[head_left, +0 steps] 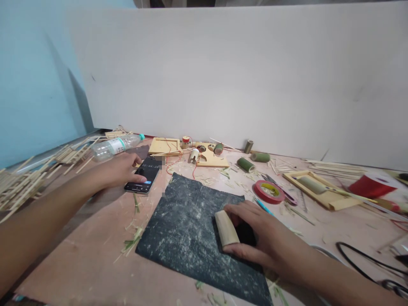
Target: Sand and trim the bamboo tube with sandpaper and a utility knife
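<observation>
The right hand (255,231) grips a pale bamboo piece (225,228), pressing it onto the dark sandpaper sheet (188,229) on the table (95,255). The left hand (119,170) rests loosely open, thumb touching the smartphone (143,176) screen just beyond the sheet.

1. Hands: my left hand (123,170) and my right hand (255,231) are both bare, with skin showing on every visible finger, on the knuckles and on the backs.
2. Forearms: my left forearm (47,212) and my right forearm (334,276) are bare from the wrist to the edge of view. Both are slim and smooth in outline and appear broader toward that edge.
3. Detail: the near end of my left forearm is blurred. The fingernails are too small to make out.
</observation>
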`<act>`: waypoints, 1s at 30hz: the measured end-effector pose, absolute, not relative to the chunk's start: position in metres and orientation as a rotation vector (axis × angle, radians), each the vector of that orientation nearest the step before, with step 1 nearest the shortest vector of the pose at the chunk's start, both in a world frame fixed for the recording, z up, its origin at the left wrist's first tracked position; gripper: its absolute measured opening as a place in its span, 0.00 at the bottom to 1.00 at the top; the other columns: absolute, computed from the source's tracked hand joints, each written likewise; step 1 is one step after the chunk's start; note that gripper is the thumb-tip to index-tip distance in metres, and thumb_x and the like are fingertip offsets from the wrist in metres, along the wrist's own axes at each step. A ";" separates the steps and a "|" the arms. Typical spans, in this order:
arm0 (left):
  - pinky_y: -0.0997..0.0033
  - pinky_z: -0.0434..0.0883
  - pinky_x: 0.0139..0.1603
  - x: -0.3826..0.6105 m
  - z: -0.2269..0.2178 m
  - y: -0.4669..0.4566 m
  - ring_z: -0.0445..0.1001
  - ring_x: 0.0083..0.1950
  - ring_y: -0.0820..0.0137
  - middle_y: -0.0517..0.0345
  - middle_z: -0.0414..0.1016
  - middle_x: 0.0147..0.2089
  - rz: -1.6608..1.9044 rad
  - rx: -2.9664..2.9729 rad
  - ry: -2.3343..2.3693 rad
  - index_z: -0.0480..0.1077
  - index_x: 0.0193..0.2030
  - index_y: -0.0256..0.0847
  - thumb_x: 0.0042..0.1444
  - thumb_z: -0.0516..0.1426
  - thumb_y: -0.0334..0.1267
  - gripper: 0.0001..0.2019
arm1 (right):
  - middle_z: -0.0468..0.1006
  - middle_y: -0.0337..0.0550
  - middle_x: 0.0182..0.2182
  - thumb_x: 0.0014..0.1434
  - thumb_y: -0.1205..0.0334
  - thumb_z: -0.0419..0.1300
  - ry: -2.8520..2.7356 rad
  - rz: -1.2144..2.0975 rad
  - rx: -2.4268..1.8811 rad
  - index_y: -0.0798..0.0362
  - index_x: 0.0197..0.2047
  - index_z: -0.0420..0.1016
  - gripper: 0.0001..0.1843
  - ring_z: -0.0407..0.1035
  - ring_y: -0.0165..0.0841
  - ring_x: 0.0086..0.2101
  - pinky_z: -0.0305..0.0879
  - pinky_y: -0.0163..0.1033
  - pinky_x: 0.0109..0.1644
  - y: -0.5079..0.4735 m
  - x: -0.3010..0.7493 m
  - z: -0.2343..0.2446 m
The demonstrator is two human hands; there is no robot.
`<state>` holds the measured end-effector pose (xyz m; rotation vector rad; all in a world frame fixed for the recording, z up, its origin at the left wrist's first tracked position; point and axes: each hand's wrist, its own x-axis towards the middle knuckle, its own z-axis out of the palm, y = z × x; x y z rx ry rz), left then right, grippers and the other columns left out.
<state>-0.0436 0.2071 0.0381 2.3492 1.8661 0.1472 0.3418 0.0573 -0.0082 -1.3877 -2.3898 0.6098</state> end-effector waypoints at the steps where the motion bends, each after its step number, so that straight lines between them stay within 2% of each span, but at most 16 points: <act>1: 0.55 0.71 0.52 -0.044 0.038 0.207 0.76 0.56 0.44 0.39 0.79 0.54 0.153 2.354 1.871 0.74 0.50 0.39 0.45 0.64 0.57 0.30 | 0.77 0.50 0.47 0.62 0.39 0.65 -2.390 0.608 -1.386 0.51 0.60 0.70 0.31 0.70 0.45 0.45 0.67 0.50 0.50 0.057 0.342 -0.008; 3: 0.55 0.73 0.50 -0.045 0.039 0.209 0.77 0.55 0.45 0.40 0.79 0.54 0.170 2.360 1.890 0.74 0.50 0.40 0.46 0.63 0.59 0.30 | 0.77 0.50 0.47 0.62 0.40 0.65 -2.388 0.608 -1.383 0.51 0.60 0.70 0.31 0.70 0.45 0.45 0.67 0.49 0.50 0.057 0.342 -0.008; 6: 0.56 0.74 0.49 -0.046 0.038 0.212 0.78 0.53 0.49 0.42 0.80 0.54 0.210 2.393 1.906 0.73 0.53 0.40 0.55 0.55 0.57 0.27 | 0.77 0.50 0.47 0.62 0.40 0.65 -2.384 0.617 -1.386 0.51 0.60 0.70 0.31 0.70 0.45 0.45 0.67 0.49 0.50 0.057 0.342 -0.008; 8: 0.55 0.73 0.52 -0.046 0.036 0.215 0.78 0.53 0.50 0.43 0.80 0.54 0.237 2.440 1.897 0.73 0.53 0.39 0.59 0.51 0.53 0.24 | 0.77 0.50 0.47 0.62 0.40 0.65 -2.381 0.627 -1.390 0.51 0.60 0.70 0.31 0.70 0.45 0.45 0.67 0.50 0.50 0.057 0.342 -0.009; 14: 0.52 0.69 0.61 -0.040 0.021 0.221 0.76 0.57 0.50 0.44 0.81 0.54 0.314 2.632 1.826 0.79 0.49 0.38 0.60 0.47 0.44 0.23 | 0.76 0.50 0.48 0.63 0.39 0.64 -2.383 0.621 -1.396 0.50 0.60 0.69 0.31 0.70 0.45 0.46 0.68 0.50 0.51 0.057 0.345 -0.013; 18: 0.52 0.64 0.67 -0.039 0.012 0.223 0.73 0.62 0.52 0.46 0.79 0.57 0.371 2.726 1.790 0.79 0.50 0.39 0.62 0.45 0.42 0.23 | 0.77 0.49 0.47 0.63 0.39 0.63 -2.386 0.612 -1.387 0.48 0.60 0.69 0.30 0.70 0.45 0.46 0.68 0.50 0.50 0.056 0.347 -0.016; 23: 0.48 0.58 0.72 -0.040 -0.001 0.225 0.63 0.71 0.51 0.43 0.74 0.65 0.421 2.743 1.849 0.79 0.55 0.40 0.65 0.45 0.42 0.24 | 0.76 0.49 0.47 0.63 0.39 0.64 -2.373 0.618 -1.370 0.49 0.59 0.69 0.30 0.70 0.45 0.46 0.69 0.50 0.50 0.055 0.347 -0.017; 28: 0.41 0.59 0.70 -0.037 -0.002 0.221 0.62 0.70 0.45 0.48 0.67 0.71 0.432 2.676 1.948 0.79 0.57 0.45 0.67 0.45 0.44 0.24 | 0.77 0.49 0.47 0.62 0.39 0.64 -2.349 0.634 -1.370 0.48 0.58 0.70 0.29 0.70 0.45 0.46 0.69 0.50 0.51 0.056 0.346 -0.016; 30: 0.43 0.59 0.70 -0.035 -0.001 0.218 0.61 0.70 0.46 0.51 0.67 0.71 0.434 2.661 1.962 0.79 0.56 0.47 0.67 0.45 0.44 0.24 | 0.77 0.49 0.48 0.62 0.40 0.65 -2.352 0.629 -1.368 0.48 0.58 0.70 0.29 0.70 0.45 0.46 0.69 0.50 0.51 0.057 0.345 -0.016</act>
